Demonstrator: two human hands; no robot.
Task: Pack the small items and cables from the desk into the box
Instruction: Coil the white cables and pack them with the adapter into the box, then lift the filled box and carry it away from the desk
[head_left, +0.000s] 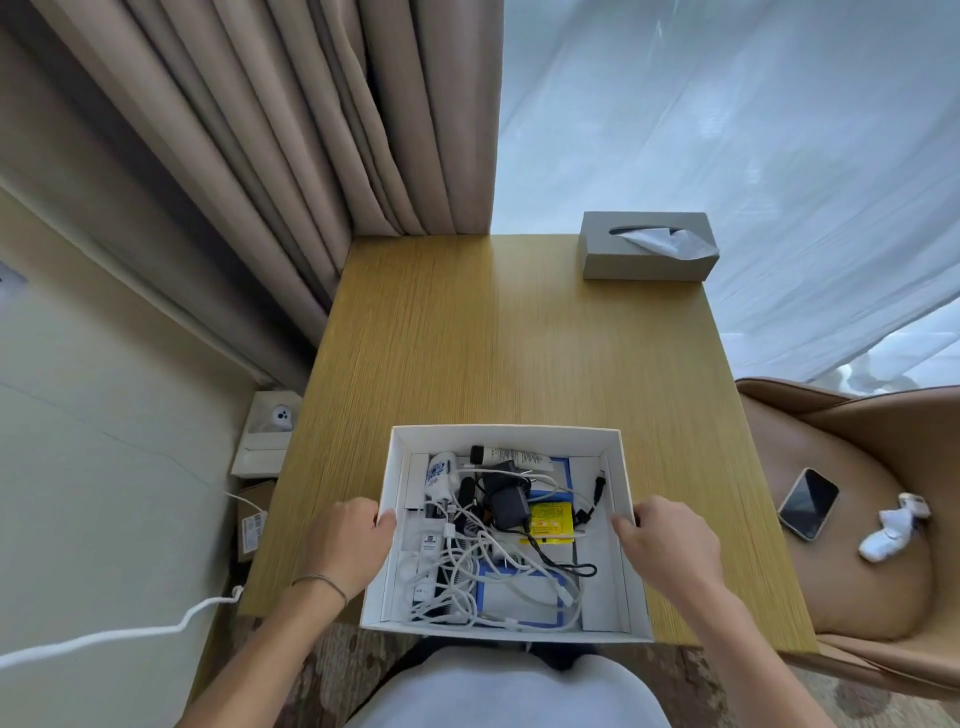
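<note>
My left hand (347, 540) and right hand (667, 540) grip the two side walls of the white cardboard box (631, 519), fingers curled over the thin rims, a slim metal bangle on my left wrist. The box sits at the near edge of the desk (493, 338), a flat slab of straw-coloured wood grain. Inside lies a tangle of white cables (467, 566) and a thin black cable (558, 564), a boxy black charger (506, 506), a glossy yellow packet (550, 519), a white tube (511, 457) with a black cap, and a rounded white bottle (439, 475) with blue print. A grey rectangular tissue box (644, 265) stands at the far right corner. On the tan leather chair (857, 519) lie a smooth dark phone (808, 504) and crumpled white socks (893, 527).
</note>
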